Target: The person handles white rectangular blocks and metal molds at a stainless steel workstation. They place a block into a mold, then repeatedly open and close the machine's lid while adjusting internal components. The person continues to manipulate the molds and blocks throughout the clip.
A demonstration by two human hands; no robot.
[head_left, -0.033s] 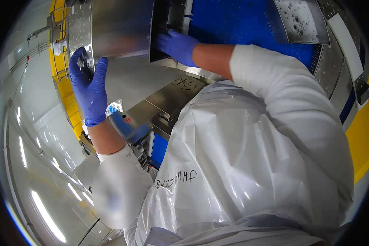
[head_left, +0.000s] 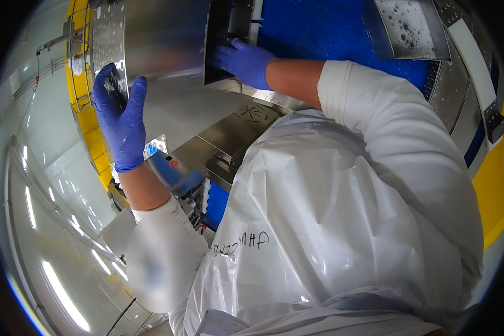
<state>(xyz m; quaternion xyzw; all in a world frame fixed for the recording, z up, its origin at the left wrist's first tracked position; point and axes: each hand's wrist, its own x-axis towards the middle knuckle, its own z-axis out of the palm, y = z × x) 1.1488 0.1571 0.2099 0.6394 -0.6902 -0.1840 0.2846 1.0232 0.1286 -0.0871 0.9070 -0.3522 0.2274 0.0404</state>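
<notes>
My left hand (head_left: 121, 122), in a blue-violet glove, is at the lower corner of a large stainless-steel housing (head_left: 165, 36). Its thumb and fingers stand apart on either side of the wet metal edge, and no loose object shows between them. To the right, my gloved right hand (head_left: 246, 64) reaches into the dark opening at the housing's right side, beside a blue conveyor belt (head_left: 319, 31). The fingers of that hand lie stretched out, their tips in shadow; I see nothing held in them.
A metal chute (head_left: 406, 28) with foamy bubbles stands at the upper right, near a curved white guide (head_left: 473, 61). Below the housing runs a steel ledge with a slotted star pattern (head_left: 253, 113). Yellow railing (head_left: 95, 151) rises at left; a yellow frame (head_left: 490, 190) stands at right.
My right hand and forearm have shifted very slightly. My left hand stays practically in place at the housing's corner.
</notes>
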